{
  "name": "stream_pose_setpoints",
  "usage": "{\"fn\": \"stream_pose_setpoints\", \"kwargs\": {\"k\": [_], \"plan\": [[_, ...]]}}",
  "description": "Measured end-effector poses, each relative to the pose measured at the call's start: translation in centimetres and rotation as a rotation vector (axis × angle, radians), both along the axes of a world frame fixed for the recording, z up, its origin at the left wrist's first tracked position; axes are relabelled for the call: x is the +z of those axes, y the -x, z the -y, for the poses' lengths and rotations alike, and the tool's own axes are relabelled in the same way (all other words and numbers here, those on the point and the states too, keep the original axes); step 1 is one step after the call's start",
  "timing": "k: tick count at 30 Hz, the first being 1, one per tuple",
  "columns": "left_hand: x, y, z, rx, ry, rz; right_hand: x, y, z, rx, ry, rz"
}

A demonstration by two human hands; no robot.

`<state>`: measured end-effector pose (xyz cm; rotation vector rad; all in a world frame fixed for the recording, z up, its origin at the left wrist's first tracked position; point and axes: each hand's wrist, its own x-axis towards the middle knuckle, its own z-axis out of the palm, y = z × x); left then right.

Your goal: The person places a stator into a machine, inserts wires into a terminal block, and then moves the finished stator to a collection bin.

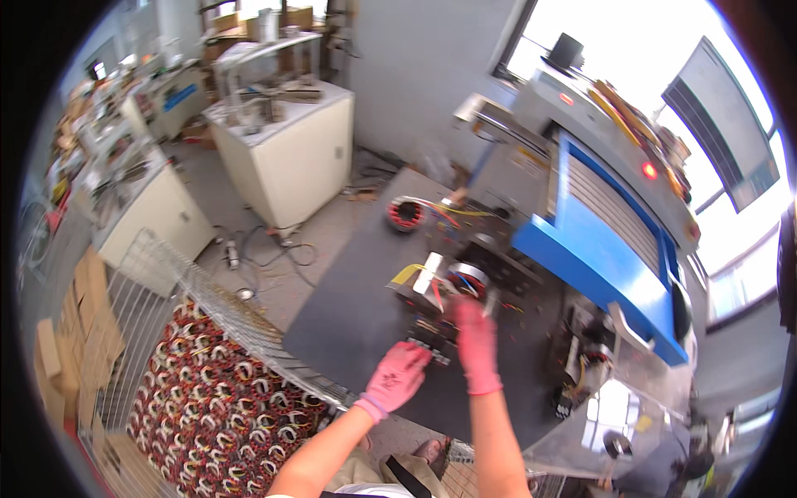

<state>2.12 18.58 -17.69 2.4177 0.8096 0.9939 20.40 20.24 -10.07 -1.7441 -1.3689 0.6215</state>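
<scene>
Both my hands wear pink gloves and work at a small metal fixture on the dark table. My left hand is closed at the near end of the fixture's black metal block. Just beyond it, my right hand is smeared by motion, its fingers hidden at the front of a motor stator with red windings and coloured wires. A bright metal plate stands left of that stator, beside a yellow strip. Farther back lies another red-wound stator, its wires trailing right.
A wire basket full of wound stators stands at my left. To the right is a machine with a blue frame and a red light. Small motor parts lie at the table's right. White cabinets stand behind, with cables on the floor.
</scene>
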Motion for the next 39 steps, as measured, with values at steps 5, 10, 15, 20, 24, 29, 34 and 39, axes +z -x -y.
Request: {"fn": "stream_pose_setpoints", "kwargs": {"k": [5, 10, 15, 20, 24, 29, 34, 39], "plan": [[-1.3, 0.3, 1.5, 0.029, -0.063, 0.186, 1.0, -4.2, -5.3, 0.043, -0.273, 0.620], [-0.7, 0.7, 3.5, -0.010, 0.094, 0.251, -0.5, -5.1, -2.8, 0.036, -0.138, 0.602], [8.4, 2.0, 9.4, -0.585, 1.646, 1.764, 5.8, 3.1, 9.4, 0.306, 0.188, -0.189], [3.9, 2.7, 16.6, -0.312, 1.533, 1.759, 2.1, 4.2, 13.6, 0.628, -0.070, 0.537], [6.9, 4.1, 24.7, -0.176, 1.637, 1.718, 11.7, 10.6, 18.6, 0.498, 0.261, -0.614], [7.0, 3.7, 30.1, -0.160, 1.415, 2.066, 7.2, 9.9, 21.0, 0.711, 0.157, -0.562], [9.7, 5.6, 35.1, 0.047, 1.270, 2.254, 6.6, 14.7, 23.6, 0.855, 0.447, -0.975], [6.4, 8.8, 37.1, -0.058, 1.136, 2.364, 6.8, 20.1, 26.7, 0.893, 0.173, -0.578]]}}
